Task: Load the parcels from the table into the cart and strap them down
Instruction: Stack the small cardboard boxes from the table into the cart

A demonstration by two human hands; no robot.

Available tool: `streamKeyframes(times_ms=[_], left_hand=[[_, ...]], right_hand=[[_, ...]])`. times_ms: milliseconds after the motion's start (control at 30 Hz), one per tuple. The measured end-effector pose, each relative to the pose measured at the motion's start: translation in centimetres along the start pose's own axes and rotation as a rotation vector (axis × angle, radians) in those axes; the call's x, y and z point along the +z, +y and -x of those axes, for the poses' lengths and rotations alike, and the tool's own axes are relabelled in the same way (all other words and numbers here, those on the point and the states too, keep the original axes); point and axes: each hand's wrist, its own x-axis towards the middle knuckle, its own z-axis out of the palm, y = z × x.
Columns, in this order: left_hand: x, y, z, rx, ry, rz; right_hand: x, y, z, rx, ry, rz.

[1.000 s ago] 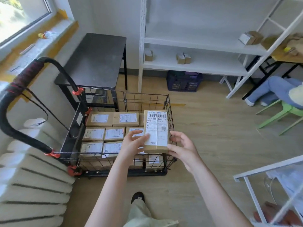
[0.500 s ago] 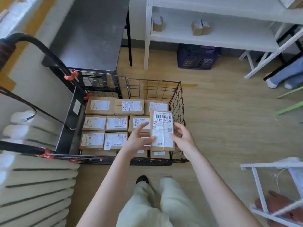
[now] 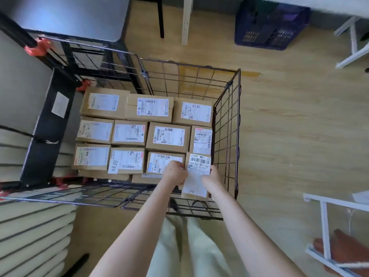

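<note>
A black wire cart (image 3: pixel 227 116) stands on the floor below me, packed with several brown labelled parcels (image 3: pixel 167 136) in rows. I hold one narrow brown parcel (image 3: pixel 197 174) with a white barcode label at the cart's near right corner, low between the other boxes and the right wire wall. My left hand (image 3: pixel 176 172) grips its left edge, fingers curled over the side. My right hand (image 3: pixel 212 177) grips its right edge against the wire wall. The parcel's lower end sits over the cart's near rim.
A dark table (image 3: pixel 65 15) stands behind the cart at the top left. The cart's black handle frame (image 3: pixel 46 126) with red clips rises on the left. A blue crate (image 3: pixel 271 25) sits under white shelving. A white radiator (image 3: pixel 30 236) is at lower left, a white rack (image 3: pixel 327 226) at lower right.
I have leaned over the cart and lowered the narrow parcel from above the rim down into the near right corner. Both hands stayed on its edges.
</note>
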Motion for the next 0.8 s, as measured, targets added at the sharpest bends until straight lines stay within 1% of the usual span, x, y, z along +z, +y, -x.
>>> streamKeyframes(times_ms=[100, 167, 367, 467, 533, 600, 700, 800], left_hand=[[1.9, -0.6, -2.4, -0.035, 0.005, -0.188], [2.9, -0.5, -3.7, -0.053, -0.017, -0.273], [5.0, -1.2, -6.9, -0.116, -0.065, -0.290], [5.6, -2.1, -7.7, -0.048, -0.013, -0.422], [5.5, -2.6, -7.9, 0.024, 0.044, -0.555], [5.4, -2.7, -8.2, 0.072, 0.085, -0.635], [5.7, -2.5, -8.9, 0.109, 0.106, -0.668], [6.4, -2.6, -9.4, 0.123, 0.111, -0.643]], right_hand=[[1.8, 1.1, -2.9, 0.116, 0.009, 0.028], [2.9, 1.4, -4.3, 0.187, 0.037, 0.045], [4.6, 2.5, -7.9, 0.280, 0.048, 0.062], [5.3, 3.2, -8.8, 0.306, 0.086, 0.049], [5.8, 3.5, -8.9, 0.290, 0.096, 0.071], [6.3, 3.9, -9.4, 0.269, 0.098, 0.077], [6.8, 4.5, -10.5, 0.304, 0.126, -0.014], [7.1, 5.0, -11.5, 0.330, 0.157, -0.121]])
